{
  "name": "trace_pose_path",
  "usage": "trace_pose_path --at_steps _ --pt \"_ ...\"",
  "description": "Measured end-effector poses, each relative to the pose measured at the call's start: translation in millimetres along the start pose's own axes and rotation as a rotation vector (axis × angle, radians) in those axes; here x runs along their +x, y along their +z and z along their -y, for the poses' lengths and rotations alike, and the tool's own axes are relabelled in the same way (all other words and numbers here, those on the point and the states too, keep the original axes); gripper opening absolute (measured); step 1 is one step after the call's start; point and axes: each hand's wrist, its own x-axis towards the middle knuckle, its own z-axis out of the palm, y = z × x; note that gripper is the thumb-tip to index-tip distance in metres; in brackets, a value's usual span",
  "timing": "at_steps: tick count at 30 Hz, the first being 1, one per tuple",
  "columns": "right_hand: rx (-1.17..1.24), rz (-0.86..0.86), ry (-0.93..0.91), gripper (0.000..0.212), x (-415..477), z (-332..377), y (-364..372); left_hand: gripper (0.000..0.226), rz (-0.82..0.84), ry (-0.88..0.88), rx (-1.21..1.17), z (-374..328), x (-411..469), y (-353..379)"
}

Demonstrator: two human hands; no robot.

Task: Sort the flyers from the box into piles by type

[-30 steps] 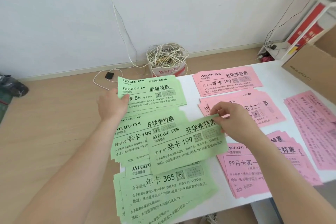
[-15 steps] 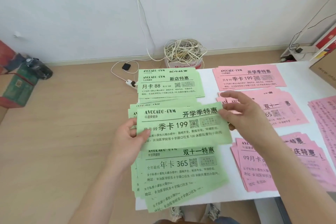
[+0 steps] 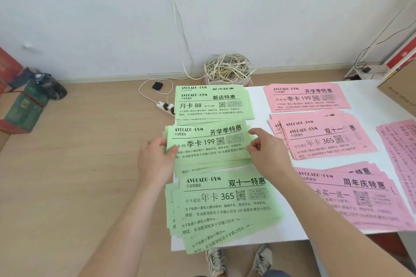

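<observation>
Three piles are pale green with black print: the far green pile [image 3: 213, 105], the middle green pile [image 3: 207, 144] and the near green pile [image 3: 225, 207]. Each of their top sheets carries a black-and-white QR square. The far pink pile [image 3: 306, 99], middle pink pile [image 3: 322, 139], near pink pile [image 3: 351, 198] and right pink pile [image 3: 400, 153] are pink with dark print. The table [image 3: 258, 101] is white, the cardboard box [image 3: 400, 90] brown, the floor [image 3: 90, 164] light wood-grain, the cable coil [image 3: 227, 67] cream and the adapter [image 3: 157, 85] black.
</observation>
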Motion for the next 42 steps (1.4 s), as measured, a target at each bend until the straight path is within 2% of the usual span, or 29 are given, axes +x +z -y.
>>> trace_pose_path --at_steps 3,5,8,10,12,15,18,21,23,29,34,36,37,39,40,42 --pt "0.204 -0.047 0.028 0.037 -6 0 -7 0.014 -0.072 0.009 -0.106 -2 1 -7" --pt "0.260 -0.078 0.028 0.032 -9 1 -17 0.007 -0.115 -0.011 -0.296 -8 2 -18" --pt "-0.052 0.040 -0.030 0.036 -17 0 -37 0.011 -0.158 -0.115 -0.611 -10 6 -36" --pt "-0.233 0.208 -0.055 0.058 -29 -2 -49 0.012 -0.145 -0.208 -0.737 -6 10 -41" --pt "-0.360 0.367 -0.083 0.083 -45 -4 -50 0.013 -0.104 -0.253 -0.753 -2 11 -38" --pt "-0.530 0.467 -0.186 0.107 -68 -10 -34 0.013 -0.058 -0.243 -0.696 -1 6 -23" --pt "-0.594 0.492 -0.256 0.113 -77 -18 -20 0.009 -0.067 -0.226 -0.601 -1 0 -7" --pt "-0.621 0.488 -0.293 0.107 -80 -21 -17 0.010 -0.099 -0.149 -0.353 5 0 5" --pt "-0.625 0.466 -0.312 0.102 -80 -23 -15 0.019 -0.124 -0.112 -0.191 7 -1 7" --pt "-0.585 0.447 -0.378 0.089 -85 -22 -13 0.044 -0.084 -0.026 -0.208 3 -8 7" --pt "-0.539 0.417 -0.425 0.079 -89 -23 -7 0.048 -0.047 0.128 -0.010 -2 -16 4" --pt "-0.511 0.406 -0.425 0.076 -91 -25 -5 0.047 -0.090 0.271 0.117 -7 -23 -2" --pt "-0.502 0.396 -0.419 0.074 -92 -27 -4 0.043 -0.044 0.348 0.123 -11 -30 -4" --pt "-0.464 0.369 -0.399 0.071 -94 -32 -2 0.034 0.215 0.491 0.119 -14 -54 -4" --pt "-0.440 0.361 -0.393 0.069 -97 -36 0 0.034 0.323 0.589 0.190 -13 -68 0" --pt "-0.419 0.340 -0.395 0.067 -103 -41 -2 0.040 0.401 0.758 0.367 -9 -89 9"
